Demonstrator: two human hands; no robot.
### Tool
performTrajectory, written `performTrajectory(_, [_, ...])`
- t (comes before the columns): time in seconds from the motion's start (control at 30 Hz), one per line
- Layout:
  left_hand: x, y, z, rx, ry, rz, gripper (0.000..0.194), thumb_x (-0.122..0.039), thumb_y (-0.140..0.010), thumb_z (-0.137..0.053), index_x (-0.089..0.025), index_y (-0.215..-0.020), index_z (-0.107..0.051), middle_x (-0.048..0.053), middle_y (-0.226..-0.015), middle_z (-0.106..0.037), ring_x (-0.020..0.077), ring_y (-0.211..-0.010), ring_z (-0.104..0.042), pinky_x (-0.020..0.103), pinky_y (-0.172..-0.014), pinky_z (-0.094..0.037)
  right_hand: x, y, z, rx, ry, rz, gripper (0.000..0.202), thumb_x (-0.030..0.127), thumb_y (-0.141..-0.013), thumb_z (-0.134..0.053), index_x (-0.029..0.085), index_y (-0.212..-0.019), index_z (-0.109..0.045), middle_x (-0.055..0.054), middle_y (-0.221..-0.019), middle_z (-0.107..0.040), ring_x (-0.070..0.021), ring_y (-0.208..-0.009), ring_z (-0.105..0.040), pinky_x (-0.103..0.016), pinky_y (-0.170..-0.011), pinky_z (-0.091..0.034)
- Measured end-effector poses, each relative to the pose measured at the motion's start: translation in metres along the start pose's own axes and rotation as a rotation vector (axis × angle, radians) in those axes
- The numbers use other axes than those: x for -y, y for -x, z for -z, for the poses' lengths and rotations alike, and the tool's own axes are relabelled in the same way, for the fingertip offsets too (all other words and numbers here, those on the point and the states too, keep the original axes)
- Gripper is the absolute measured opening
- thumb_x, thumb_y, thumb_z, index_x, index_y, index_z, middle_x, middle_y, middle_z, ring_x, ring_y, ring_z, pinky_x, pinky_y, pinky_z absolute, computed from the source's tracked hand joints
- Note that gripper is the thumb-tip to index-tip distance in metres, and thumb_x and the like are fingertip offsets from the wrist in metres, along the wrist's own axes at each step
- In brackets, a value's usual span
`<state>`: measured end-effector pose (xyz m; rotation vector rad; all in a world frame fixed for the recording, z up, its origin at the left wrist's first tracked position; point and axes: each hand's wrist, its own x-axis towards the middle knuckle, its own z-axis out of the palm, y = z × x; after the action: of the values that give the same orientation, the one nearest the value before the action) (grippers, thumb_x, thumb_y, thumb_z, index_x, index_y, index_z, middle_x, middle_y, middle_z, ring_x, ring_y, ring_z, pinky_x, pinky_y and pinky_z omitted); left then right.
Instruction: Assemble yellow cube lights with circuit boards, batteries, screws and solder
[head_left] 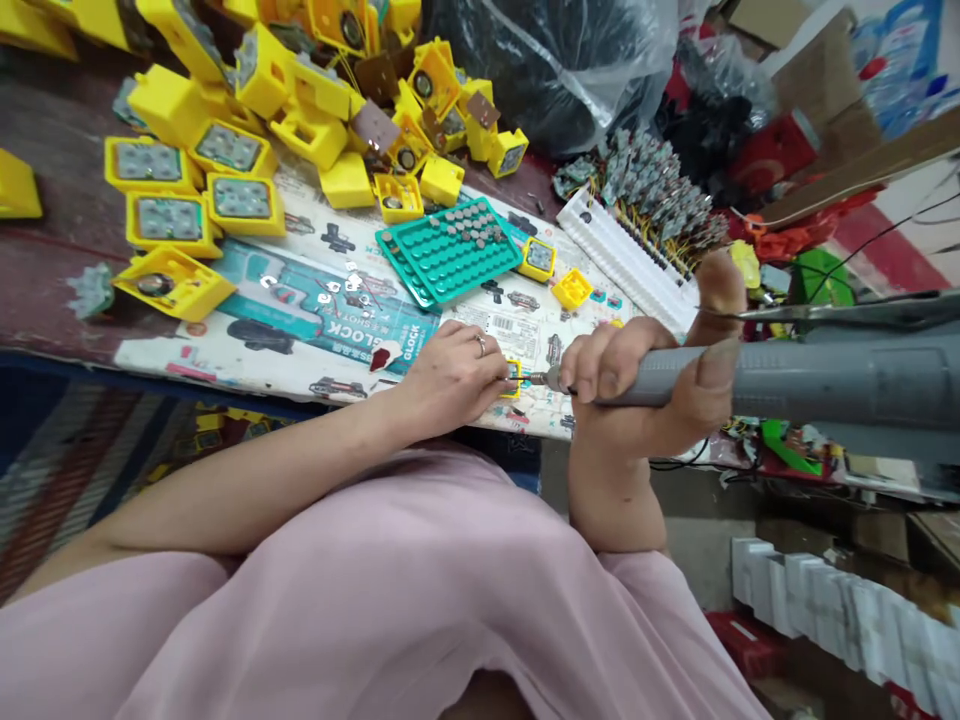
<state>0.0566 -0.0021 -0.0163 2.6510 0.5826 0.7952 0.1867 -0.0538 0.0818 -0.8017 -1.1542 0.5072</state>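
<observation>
My right hand (pixel 645 385) is wrapped round a grey electric screwdriver (pixel 817 375), held almost level. A slim metal tool, perhaps tweezers (pixel 795 314), lies along the top of that hand near the thumb. The screwdriver's bit points left and meets a small yellow plastic case (pixel 513 378) at the table's front edge. My left hand (pixel 465 370), with a ring on one finger, is closed on this case and hides most of it. Just beyond are a teal tray (pixel 442 265) with small round silver cells and two more yellow cases, one bearing a grey button pad (pixel 538 258).
Many yellow cases (pixel 307 130) are heaped at the back left, some with button pads fitted. A white foam strip (pixel 622 255) with wired parts stands at the right. Behind sits a black plastic bag (pixel 555 70). White boxes (pixel 840 600) are stacked low at the right.
</observation>
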Motion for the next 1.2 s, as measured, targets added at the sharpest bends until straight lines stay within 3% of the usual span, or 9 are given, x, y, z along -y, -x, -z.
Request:
performTrajectory(0.1, [0.013, 0.001, 0.010, 0.072, -0.064, 0.018, 0.028, -0.032, -0.095, -0.054, -0.019, -0.078, -0.072, 0.006, -0.082, -0.074, 0.0227, -0.081, -0.065, 0.039, -0.077, -0.046, 0.003, -0.001, 0.011, -0.003, 0.008, 0.014, 0.018, 0.040, -0.090, -0.054, 0.038, -0.097, -0.070, 0.010, -0.045, -0.027, -0.0068, -0.029, -0.032, -0.019, -0.034, -0.039])
performTrajectory(0.17, [0.023, 0.006, 0.018, 0.090, -0.112, 0.132, 0.026, -0.030, -0.095, -0.050, -0.020, -0.096, -0.075, 0.009, -0.097, -0.075, 0.0271, -0.092, -0.066, 0.043, -0.082, -0.048, 0.003, -0.001, 0.021, -0.043, 0.032, 0.003, 0.018, 0.042, -0.087, -0.058, 0.039, -0.100, -0.071, 0.009, -0.045, -0.031, -0.0076, -0.030, -0.035, -0.021, -0.034, -0.040])
performTrajectory(0.23, [0.027, 0.010, 0.024, 0.080, -0.132, 0.229, 0.036, -0.028, -0.094, -0.051, -0.018, -0.126, -0.065, 0.014, -0.123, -0.069, 0.0317, -0.110, -0.063, 0.048, -0.091, -0.048, 0.002, 0.002, 0.030, -0.108, 0.074, -0.023, 0.021, 0.044, -0.084, -0.062, 0.039, -0.103, -0.070, 0.010, -0.044, -0.034, -0.0079, -0.029, -0.034, -0.021, -0.032, -0.040])
performTrajectory(0.33, [0.017, 0.014, 0.022, 0.137, -0.032, 0.144, 0.061, -0.035, -0.091, -0.057, -0.014, -0.147, -0.044, 0.019, -0.146, -0.053, 0.0338, -0.129, -0.053, 0.050, -0.104, -0.046, 0.000, 0.010, 0.038, -0.187, 0.138, -0.074, 0.021, 0.047, -0.084, -0.062, 0.038, -0.103, -0.068, 0.012, -0.044, -0.034, -0.0072, -0.028, -0.032, -0.020, -0.031, -0.039])
performTrajectory(0.47, [0.000, 0.010, 0.008, 0.207, 0.136, 0.092, 0.051, -0.039, -0.092, -0.058, -0.016, -0.137, -0.056, 0.017, -0.131, -0.064, 0.0322, -0.119, -0.061, 0.048, -0.099, -0.050, 0.001, 0.019, 0.047, -0.205, 0.175, -0.098, 0.018, 0.045, -0.086, -0.059, 0.037, -0.102, -0.065, 0.012, -0.044, -0.037, -0.0074, -0.029, -0.035, -0.020, -0.034, -0.041])
performTrajectory(0.6, [0.005, 0.000, 0.007, 0.093, 0.675, 0.439, 0.056, -0.055, -0.096, -0.046, -0.016, -0.134, -0.059, 0.015, -0.124, -0.069, 0.0276, -0.106, -0.069, 0.042, -0.088, -0.057, 0.003, 0.024, 0.061, -0.205, 0.211, -0.054, 0.020, 0.046, -0.086, -0.060, 0.036, -0.104, -0.064, 0.013, -0.044, -0.037, -0.0076, -0.028, -0.035, -0.021, -0.033, -0.039])
performTrajectory(0.73, [0.013, -0.008, 0.010, 0.210, 1.229, 0.709, 0.072, -0.068, -0.097, -0.025, -0.014, -0.131, -0.059, 0.019, -0.115, -0.072, 0.0288, -0.099, -0.073, 0.041, -0.075, -0.061, 0.002, 0.027, 0.070, -0.232, 0.129, -0.095, 0.019, 0.045, -0.084, -0.061, 0.030, -0.095, -0.064, 0.013, -0.043, -0.039, -0.0075, -0.028, -0.036, -0.020, -0.032, -0.038])
performTrajectory(0.93, [0.013, -0.009, 0.007, 0.317, 1.277, 0.691, 0.071, -0.066, -0.097, -0.019, -0.016, -0.136, -0.053, 0.021, -0.119, -0.071, 0.0305, -0.103, -0.072, 0.046, -0.079, -0.060, 0.001, 0.027, 0.071, -0.227, 0.073, -0.133, 0.019, 0.044, -0.080, -0.067, 0.028, -0.091, -0.066, 0.011, -0.041, -0.045, -0.0082, -0.027, -0.039, -0.021, -0.032, -0.041])
performTrajectory(1.2, [0.004, -0.010, 0.013, 0.241, 1.736, 0.877, 0.055, -0.041, -0.085, -0.069, -0.029, -0.134, -0.049, 0.005, -0.117, -0.069, 0.0201, -0.093, -0.073, 0.030, -0.075, -0.057, 0.000, 0.032, 0.078, -0.183, 0.020, -0.111, 0.028, 0.037, -0.083, -0.068, 0.029, -0.110, -0.067, 0.011, -0.047, -0.051, -0.0085, -0.031, -0.044, -0.022, -0.035, -0.045])
